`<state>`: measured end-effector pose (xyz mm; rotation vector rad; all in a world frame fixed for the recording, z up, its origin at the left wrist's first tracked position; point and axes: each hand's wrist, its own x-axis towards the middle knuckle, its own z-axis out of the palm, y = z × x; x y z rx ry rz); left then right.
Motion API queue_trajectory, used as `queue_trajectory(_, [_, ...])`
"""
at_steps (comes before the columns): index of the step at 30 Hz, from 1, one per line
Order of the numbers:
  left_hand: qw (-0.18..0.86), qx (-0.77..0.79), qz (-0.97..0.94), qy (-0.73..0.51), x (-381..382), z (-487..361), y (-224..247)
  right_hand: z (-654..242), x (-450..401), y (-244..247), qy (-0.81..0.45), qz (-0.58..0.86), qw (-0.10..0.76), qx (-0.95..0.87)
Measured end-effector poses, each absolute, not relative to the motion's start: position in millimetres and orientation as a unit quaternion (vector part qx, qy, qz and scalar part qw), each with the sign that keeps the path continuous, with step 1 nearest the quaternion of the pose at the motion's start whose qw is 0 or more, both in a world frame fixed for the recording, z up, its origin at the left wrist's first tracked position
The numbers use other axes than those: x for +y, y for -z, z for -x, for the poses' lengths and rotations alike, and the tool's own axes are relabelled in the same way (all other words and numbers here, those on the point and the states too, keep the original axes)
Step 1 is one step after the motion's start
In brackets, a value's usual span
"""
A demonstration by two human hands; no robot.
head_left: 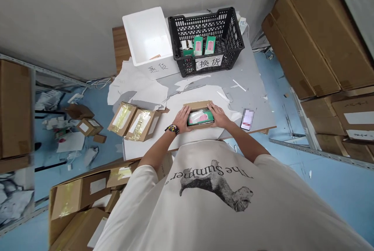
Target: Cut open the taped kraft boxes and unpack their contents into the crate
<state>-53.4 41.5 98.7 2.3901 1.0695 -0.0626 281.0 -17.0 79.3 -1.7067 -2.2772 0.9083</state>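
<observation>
A T-shirt [210,188] reads "The Summer"; left hand [182,119] and right hand [218,115] fingers grip a cardboard box [198,105].

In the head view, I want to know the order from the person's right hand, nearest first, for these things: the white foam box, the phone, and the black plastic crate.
From the right hand:
1. Phone, on the table to the hand's right.
2. Black plastic crate, ahead, at the table's far end.
3. White foam box, farthest, ahead and left, beside the crate.

Cardboard mailers [136,124] hem in the left hand [181,119].
</observation>
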Motion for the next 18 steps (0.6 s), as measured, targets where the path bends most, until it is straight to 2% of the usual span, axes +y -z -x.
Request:
queue_trajectory(4, [0.268, 0.402, -0.875, 0.007, 42.0, 56.1, -98.0, -279.5, -17.7, -72.9, -0.304, 0.565, 0.129, -0.756])
queue_trajectory(10, [0.278, 0.368, -0.886, 0.038, 24.3, 34.3, -113.3, -278.4, -21.5, -69.6, -0.304, 0.562, 0.139, -0.757])
queue_trajectory(18, [0.272, 0.420, -0.860, 0.097, 32.9, 0.0, -90.1, -278.5, -20.1, -70.4, -0.307, 0.561, 0.154, -0.753])
